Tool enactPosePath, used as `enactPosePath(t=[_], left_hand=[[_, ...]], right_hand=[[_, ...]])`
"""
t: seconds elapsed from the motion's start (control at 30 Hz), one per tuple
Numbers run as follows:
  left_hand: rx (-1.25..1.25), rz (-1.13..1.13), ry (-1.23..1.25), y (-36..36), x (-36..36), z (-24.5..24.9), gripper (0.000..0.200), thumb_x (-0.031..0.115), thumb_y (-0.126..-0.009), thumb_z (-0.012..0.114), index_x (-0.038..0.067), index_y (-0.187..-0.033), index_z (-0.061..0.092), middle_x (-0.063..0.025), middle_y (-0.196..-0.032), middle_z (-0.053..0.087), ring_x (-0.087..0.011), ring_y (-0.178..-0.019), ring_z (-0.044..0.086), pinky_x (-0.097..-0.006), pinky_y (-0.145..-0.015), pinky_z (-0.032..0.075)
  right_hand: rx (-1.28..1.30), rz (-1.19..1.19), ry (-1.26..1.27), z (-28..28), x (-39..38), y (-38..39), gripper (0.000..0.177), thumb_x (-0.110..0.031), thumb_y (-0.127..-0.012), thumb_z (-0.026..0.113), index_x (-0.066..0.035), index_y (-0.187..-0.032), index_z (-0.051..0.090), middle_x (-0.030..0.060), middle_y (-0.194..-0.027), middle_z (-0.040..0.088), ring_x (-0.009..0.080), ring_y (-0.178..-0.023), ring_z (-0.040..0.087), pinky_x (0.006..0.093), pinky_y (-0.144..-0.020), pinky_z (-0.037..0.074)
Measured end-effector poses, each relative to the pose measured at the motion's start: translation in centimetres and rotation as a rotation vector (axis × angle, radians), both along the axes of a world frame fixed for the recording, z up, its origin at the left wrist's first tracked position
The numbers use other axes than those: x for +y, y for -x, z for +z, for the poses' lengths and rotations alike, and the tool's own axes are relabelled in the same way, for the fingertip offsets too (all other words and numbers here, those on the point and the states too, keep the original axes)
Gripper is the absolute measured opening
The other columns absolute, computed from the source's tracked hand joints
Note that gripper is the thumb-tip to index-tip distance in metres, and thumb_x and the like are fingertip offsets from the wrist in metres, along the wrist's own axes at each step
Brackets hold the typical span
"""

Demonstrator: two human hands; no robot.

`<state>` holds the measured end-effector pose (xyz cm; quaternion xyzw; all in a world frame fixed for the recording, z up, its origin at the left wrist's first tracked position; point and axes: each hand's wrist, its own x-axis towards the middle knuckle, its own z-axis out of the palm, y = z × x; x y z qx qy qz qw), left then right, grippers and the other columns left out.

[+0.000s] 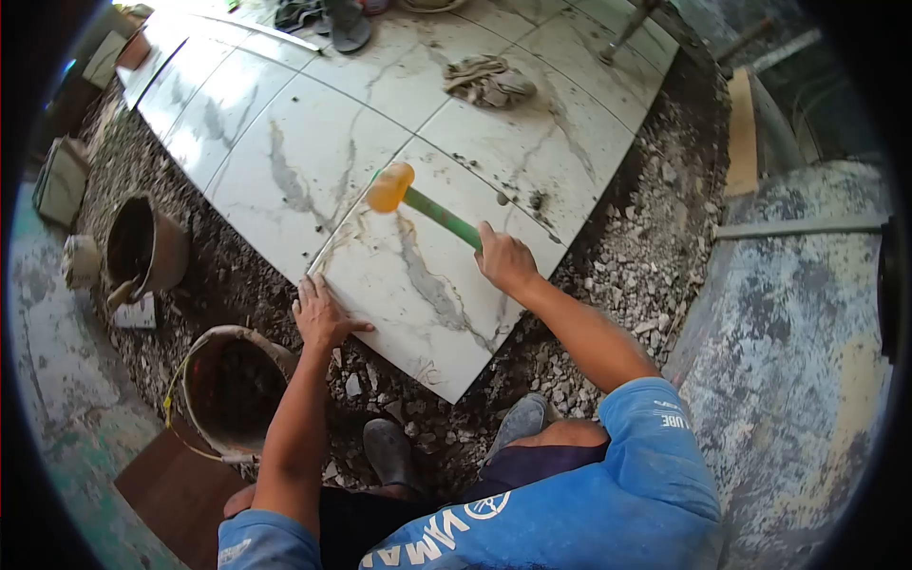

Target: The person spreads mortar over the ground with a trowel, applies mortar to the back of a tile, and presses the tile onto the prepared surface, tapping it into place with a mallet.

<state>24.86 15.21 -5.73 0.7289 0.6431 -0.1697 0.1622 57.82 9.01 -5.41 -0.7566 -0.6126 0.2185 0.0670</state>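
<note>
My right hand (506, 258) is wrapped round the green handle of a rubber mallet (442, 218). The mallet's yellowish head (390, 187) is over the far left part of the nearest floor tile (418, 294), overlapping its edge in this view. That tile is white with grey and brown veins, and dirt specks its surface. My left hand (321, 312) lies spread at the tile's left edge, fingertips by the joint with the neighbouring tile (275, 180) and thumb out over the near tile.
A crumpled rag (487, 82) lies on the tiles farther back, near a dark sandal (348, 26). Two buckets, a near one (195, 380) and a farther one (171, 242), stand at left on rubble. Loose gravel (627, 285) borders the tiles at right, beside a paint-worn surface (788, 380).
</note>
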Motion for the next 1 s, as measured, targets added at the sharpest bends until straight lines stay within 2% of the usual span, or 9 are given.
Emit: enactPosePath(t=[0.1,0.23,0.37,0.53,0.7,0.77,0.8,0.87,1.0], left_hand=[[0.007,0.008,-0.027,0.1,-0.2,-0.8,0.143,0.060,-0.039,0.088,0.001,-0.148,0.017,-0.0226,-0.155,0.019,-0.0316,-0.145,0.017,-0.0449,-0.115,0.019],[0.014,0.013,-0.030,0.1,-0.2,-1.2,0.143,0.060,-0.040,0.088,0.002,-0.149,0.016,-0.0244,-0.154,0.018,-0.0325,-0.145,0.017,-0.0458,-0.117,0.016],[0.049,-0.004,-0.012,-0.3,-0.3,-1.1,0.141,0.055,-0.043,0.089,0.001,-0.149,0.015,-0.0236,-0.154,0.019,-0.0318,-0.145,0.018,-0.0447,-0.116,0.019],[0.070,-0.020,-0.012,-0.7,-0.2,-0.9,0.140,0.056,-0.042,0.089,0.001,-0.149,0.016,-0.0230,-0.154,0.019,-0.0322,-0.144,0.019,-0.0448,-0.115,0.021],[0.081,-0.014,-0.009,-0.9,-0.3,-1.0,0.141,0.055,-0.042,0.090,0.000,-0.149,0.016,-0.0231,-0.154,0.020,-0.0322,-0.144,0.020,-0.0443,-0.115,0.021],[0.080,0.007,-0.015,-0.9,-0.3,-1.0,0.140,0.050,-0.042,0.091,0.002,-0.149,0.016,-0.0213,-0.154,0.020,-0.0308,-0.144,0.020,-0.0460,-0.116,0.019],[0.058,-0.004,-0.031,-1.2,-0.3,-0.6,0.139,0.050,-0.041,0.091,0.000,-0.148,0.018,-0.0228,-0.152,0.025,-0.0317,-0.142,0.024,-0.0467,-0.115,0.019],[0.019,-0.041,-0.080,-0.5,-0.2,-1.3,0.138,0.053,-0.040,0.091,-0.001,-0.147,0.021,-0.0254,-0.147,0.032,-0.0353,-0.138,0.032,-0.0474,-0.115,0.019],[-0.026,-0.064,-0.078,0.5,0.2,-2.0,0.145,0.064,-0.034,0.087,-0.003,-0.146,0.021,-0.0303,-0.149,0.026,-0.0387,-0.142,0.022,-0.0521,-0.114,0.017]], right_hand=[[0.022,0.012,-0.153,-0.8,-5.0,-2.8,0.027,-0.015,-0.087,0.054,-0.002,-0.110,0.050,0.0230,-0.081,0.066,0.0422,-0.076,0.066,0.0515,-0.068,0.053],[-0.100,-0.092,0.047,-2.7,-9.3,-4.9,0.025,-0.016,-0.085,0.058,-0.003,-0.102,0.047,0.0220,-0.078,0.065,0.0431,-0.074,0.065,0.0516,-0.064,0.053],[0.373,-0.260,-0.083,0.4,-13.9,-1.3,0.029,-0.015,-0.081,0.062,-0.003,-0.103,0.046,0.0268,-0.069,0.060,0.0481,-0.074,0.060,0.0552,-0.062,0.048],[0.532,-0.247,0.260,-3.2,-20.1,0.8,0.028,-0.017,-0.075,0.062,-0.003,-0.097,0.055,0.0269,-0.079,0.062,0.0447,-0.081,0.063,0.0510,-0.073,0.049],[0.844,-0.230,0.211,-0.5,-20.5,3.0,0.042,-0.018,-0.076,0.063,-0.004,-0.116,0.055,0.0227,-0.080,0.062,0.0405,-0.080,0.063,0.0447,-0.071,0.048],[0.942,-0.398,-0.030,-2.5,-21.7,3.7,0.043,-0.017,-0.078,0.063,-0.004,-0.118,0.055,0.0206,-0.081,0.061,0.0349,-0.077,0.063,0.0412,-0.072,0.048],[0.931,-0.441,-0.022,-3.1,-22.1,3.7,0.042,-0.017,-0.078,0.062,-0.002,-0.117,0.054,0.0193,-0.081,0.060,0.0309,-0.075,0.060,0.0397,-0.073,0.048],[0.843,-0.465,0.164,-4.5,-22.4,3.5,0.039,-0.017,-0.077,0.061,-0.001,-0.112,0.056,0.0241,-0.085,0.061,0.0378,-0.082,0.063,0.0423,-0.076,0.048],[0.736,-0.359,0.191,-0.3,-17.8,4.4,0.035,-0.016,-0.076,0.060,-0.001,-0.107,0.057,0.0256,-0.082,0.062,0.0431,-0.081,0.063,0.0437,-0.073,0.050]])
